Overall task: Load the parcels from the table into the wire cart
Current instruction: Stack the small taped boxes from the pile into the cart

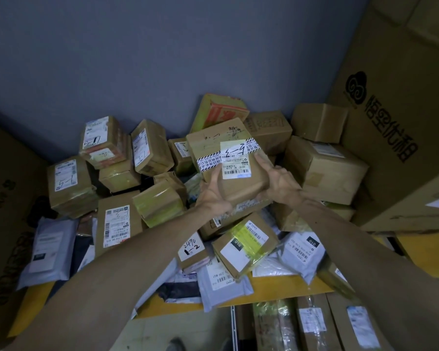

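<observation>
I hold a brown cardboard parcel (228, 158) with a white label and striped tape above the middle of the pile. My left hand (213, 192) grips its near left corner, thumb up along the left edge. My right hand (279, 181) clasps its right side, fingers lying on the top face. Around and below it many taped boxes (71, 183) and grey mailer bags (48, 252) cover the yellow table (289, 290). At the bottom right, parcels (312, 323) stand behind a metal edge (233, 328); whether that is the wire cart I cannot tell.
A very large printed carton (401, 117) fills the right side, and another big carton (8, 224) stands at the left. A blue-grey wall (162, 59) backs the pile. A shoe (175, 344) shows on the floor below the table edge.
</observation>
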